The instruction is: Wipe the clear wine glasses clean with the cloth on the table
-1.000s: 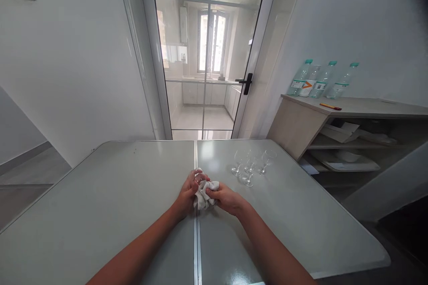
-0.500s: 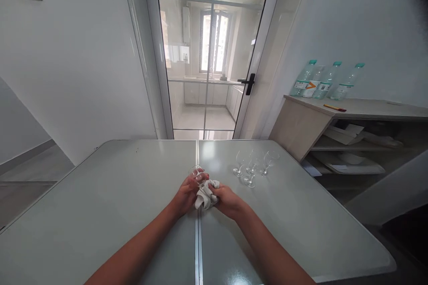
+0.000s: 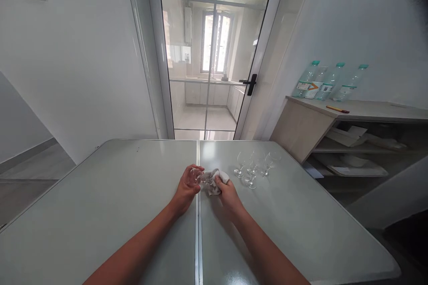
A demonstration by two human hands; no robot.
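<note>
My left hand [image 3: 186,192] is closed round the bowl of a clear stemmed glass [image 3: 192,175], held on its side above the middle of the grey table [image 3: 100,204]. My right hand [image 3: 226,193] is closed on a crumpled white cloth [image 3: 213,179] that touches the glass's stem end. Both hands sit over the seam running down the table's middle. Several more clear stemmed glasses [image 3: 251,168] stand upright in a cluster just to the right of the cloth.
A glass door with a black handle [image 3: 250,83] stands beyond the table's far edge. At right is a wooden shelf unit [image 3: 337,129] with three water bottles [image 3: 329,84] and a pen on top, papers on the shelves below.
The hands have spread a little apart and shifted further from me. The glass now lies more to the left, and the cloth has moved right toward the standing glasses.
</note>
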